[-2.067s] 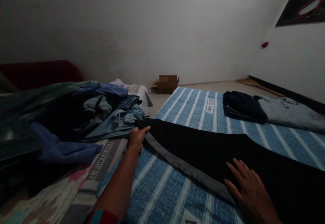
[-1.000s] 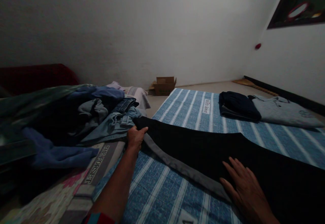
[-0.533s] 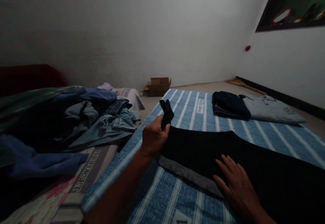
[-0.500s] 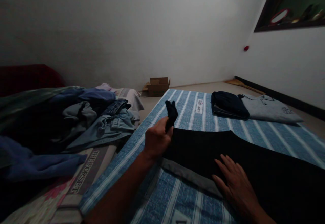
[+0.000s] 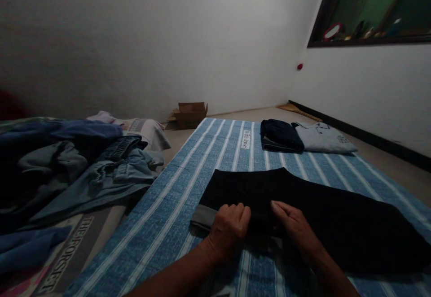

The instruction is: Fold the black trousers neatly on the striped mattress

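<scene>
A pair of black trousers (image 5: 323, 211) lies stretched out, folded lengthwise, with a grey band (image 5: 204, 216) showing at its left end. My left hand (image 5: 230, 225) is closed in a fist on the near edge, close to that band. Further right, my right hand (image 5: 292, 225) grips the same edge, thumb on top and its other fingers mostly hidden beneath. Under the trousers is a blue and white striped cloth (image 5: 161, 211), which covers the surface.
Folded dark clothes (image 5: 281, 135) and a folded grey polo shirt (image 5: 323, 137) rest at the far right. To the left is a heap of loose clothes, with light blue jeans (image 5: 111, 178) among them. A cardboard box (image 5: 191, 116) stands by the wall.
My left hand has come down from the raised waist end to the near edge. My right hand went from lying flat to gripping that edge. The view has turned slightly right.
</scene>
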Demonstrator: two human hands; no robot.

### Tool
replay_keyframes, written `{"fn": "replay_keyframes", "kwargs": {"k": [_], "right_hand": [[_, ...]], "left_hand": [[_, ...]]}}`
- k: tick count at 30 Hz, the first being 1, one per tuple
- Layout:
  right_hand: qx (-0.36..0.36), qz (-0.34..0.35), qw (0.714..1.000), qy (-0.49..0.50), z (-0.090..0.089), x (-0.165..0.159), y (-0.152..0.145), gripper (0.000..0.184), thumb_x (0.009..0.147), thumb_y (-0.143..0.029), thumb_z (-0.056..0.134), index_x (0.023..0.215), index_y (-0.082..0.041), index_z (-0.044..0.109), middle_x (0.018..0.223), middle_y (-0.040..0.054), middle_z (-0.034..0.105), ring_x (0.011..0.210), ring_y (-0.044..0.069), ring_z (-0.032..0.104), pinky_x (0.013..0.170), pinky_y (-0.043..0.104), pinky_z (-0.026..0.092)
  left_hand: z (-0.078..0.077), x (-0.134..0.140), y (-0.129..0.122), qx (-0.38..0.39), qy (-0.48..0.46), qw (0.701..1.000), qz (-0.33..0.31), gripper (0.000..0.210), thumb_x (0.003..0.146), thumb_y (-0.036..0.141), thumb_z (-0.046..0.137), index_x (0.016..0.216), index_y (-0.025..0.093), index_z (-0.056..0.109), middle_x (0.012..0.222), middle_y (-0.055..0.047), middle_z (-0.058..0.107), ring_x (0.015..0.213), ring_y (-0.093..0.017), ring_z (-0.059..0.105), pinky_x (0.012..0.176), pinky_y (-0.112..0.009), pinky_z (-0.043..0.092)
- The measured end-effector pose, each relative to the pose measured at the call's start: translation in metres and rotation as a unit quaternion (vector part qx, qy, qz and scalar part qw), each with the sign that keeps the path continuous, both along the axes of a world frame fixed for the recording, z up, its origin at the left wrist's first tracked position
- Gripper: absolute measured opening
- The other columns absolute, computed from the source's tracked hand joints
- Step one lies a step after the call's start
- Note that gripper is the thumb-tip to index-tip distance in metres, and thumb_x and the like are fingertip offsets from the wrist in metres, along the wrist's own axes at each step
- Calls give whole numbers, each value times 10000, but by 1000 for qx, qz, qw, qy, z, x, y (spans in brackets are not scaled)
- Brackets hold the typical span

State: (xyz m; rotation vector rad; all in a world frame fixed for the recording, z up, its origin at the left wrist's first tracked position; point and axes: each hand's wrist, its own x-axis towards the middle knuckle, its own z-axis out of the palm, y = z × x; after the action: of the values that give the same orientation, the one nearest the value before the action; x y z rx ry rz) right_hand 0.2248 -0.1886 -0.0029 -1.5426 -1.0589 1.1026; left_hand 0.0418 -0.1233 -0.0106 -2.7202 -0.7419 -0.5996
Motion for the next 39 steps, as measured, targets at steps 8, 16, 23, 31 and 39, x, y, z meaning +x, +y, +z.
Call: {"fn": "replay_keyframes", "kwargs": {"k": [8,16,23,31,39], "right_hand": [[-134,-48,986,86,-11,-16,21,471,703,-634,603,659,-175,504,471,-41,465,381,100,462,354,211,359],[-76,-83,987,119,-19,-24,29,333,625,-445,705,702,-137,604,588,15,595,502,151,552,414,246,413],[-16,-68,987,146,-18,-18,23,365,616,-454,742,765,-128,673,716,41,680,648,178,605,590,276,470],[-15,-38,983,181,-2,-15,22,408,604,-486,763,809,-144,680,772,51,694,716,216,631,674,331,485],[23,-27,980,198,28,-6,22,374,613,-457,771,806,-151,674,734,23,674,687,189,619,653,306,477]], "left_hand": [[-4,-2,-1,24,-48,999,2,198,868,116,346,825,169,532,726,-42,573,600,-186,502,526,-329,332],[-5,-2,-7,40,-59,997,1,243,887,141,325,871,164,566,778,-63,602,620,-170,510,523,-306,362],[3,-34,-7,-15,-85,996,-27,238,843,128,404,1004,154,577,1010,-95,646,824,-197,575,678,-329,470],[6,-94,16,-7,-48,999,7,299,805,97,412,1058,153,563,1114,-119,620,1007,-236,567,815,-366,482],[-11,-109,34,-26,-76,996,43,194,807,137,404,932,181,545,1087,-106,615,1003,-234,572,827,-358,481]]}}
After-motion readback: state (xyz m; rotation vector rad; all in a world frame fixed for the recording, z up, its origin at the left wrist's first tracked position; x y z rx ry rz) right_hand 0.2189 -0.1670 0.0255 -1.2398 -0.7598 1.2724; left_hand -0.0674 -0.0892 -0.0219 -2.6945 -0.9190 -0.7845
